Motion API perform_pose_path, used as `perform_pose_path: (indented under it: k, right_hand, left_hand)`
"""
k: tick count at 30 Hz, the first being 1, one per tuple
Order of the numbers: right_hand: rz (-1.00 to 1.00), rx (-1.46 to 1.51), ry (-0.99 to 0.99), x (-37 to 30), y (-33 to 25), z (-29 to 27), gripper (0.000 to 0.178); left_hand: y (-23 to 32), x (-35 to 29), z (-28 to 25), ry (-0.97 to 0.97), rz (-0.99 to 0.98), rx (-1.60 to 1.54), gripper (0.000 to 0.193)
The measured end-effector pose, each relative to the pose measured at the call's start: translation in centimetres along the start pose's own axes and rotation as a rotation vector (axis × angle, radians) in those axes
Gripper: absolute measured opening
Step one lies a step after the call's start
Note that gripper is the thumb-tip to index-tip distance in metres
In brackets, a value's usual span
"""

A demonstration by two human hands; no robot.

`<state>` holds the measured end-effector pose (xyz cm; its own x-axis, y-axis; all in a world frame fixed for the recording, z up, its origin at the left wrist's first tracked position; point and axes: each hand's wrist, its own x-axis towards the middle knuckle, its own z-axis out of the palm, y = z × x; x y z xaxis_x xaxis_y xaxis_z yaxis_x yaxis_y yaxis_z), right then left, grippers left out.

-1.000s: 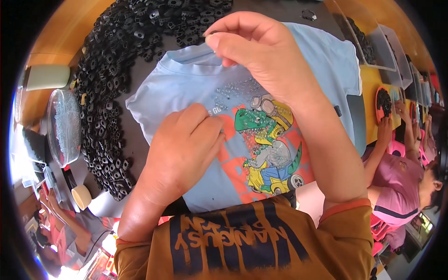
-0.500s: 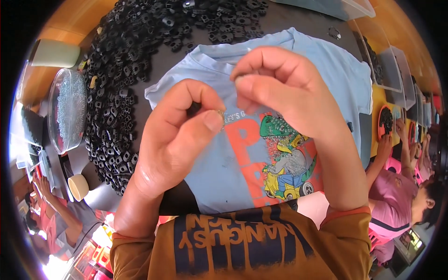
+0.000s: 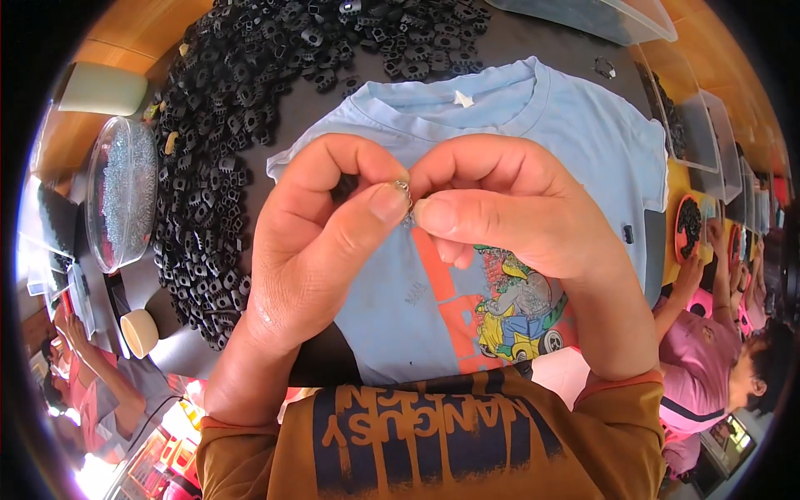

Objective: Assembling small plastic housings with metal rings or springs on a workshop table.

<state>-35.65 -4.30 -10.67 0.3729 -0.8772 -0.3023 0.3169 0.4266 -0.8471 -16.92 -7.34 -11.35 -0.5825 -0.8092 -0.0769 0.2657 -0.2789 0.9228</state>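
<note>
Filling much of the view, a dark counter (image 3: 575, 58) stretches out before a person in a brown shirt, seen from above. A light blue T-shirt (image 3: 617, 142) lies spread on it, neckline away from the person, with a green cartoon figure on a yellow vehicle printed over orange blocks. Left of it and beyond it, a heap of small black plastic parts (image 3: 212, 192) curves around. Both bare hands are above the T-shirt, nearly meeting. The left hand (image 3: 312, 229) has its thumb and forefinger pinched together; the right hand (image 3: 508, 204) has its thumb against its curled fingers, just beside the left. Farther left stands a clear round tub (image 3: 94, 208) of small, pale, shiny pieces, with a tan cup (image 3: 140, 333) nearer the person. One black piece (image 3: 628, 234) rests on the T-shirt's right side. Smallest is a coiled metallic bit (image 3: 405, 188), held in the left fingertips; whether the right fingers grip it too, I cannot tell.
</note>
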Motion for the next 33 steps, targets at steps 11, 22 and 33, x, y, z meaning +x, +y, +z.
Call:
perform_pose_path:
  k: [11,22,33]
  right_hand:
    - [-0.031,0.063,0.004,0.3,0.7,-0.6,0.006]
    - [-0.287,-0.439,0.094,0.1,0.9,-0.8,0.008]
    - [-0.26,-0.371,0.141,0.3,1.1,-0.6,0.011]
  left_hand:
    - [0.6,0.6,-0.5,-0.022,0.475,0.807,0.02]
    - [0.2,0.3,0.3,0.128,0.146,0.527,0.007]
    - [0.4,0.3,-0.2,0.153,-0.086,0.233,0.012]
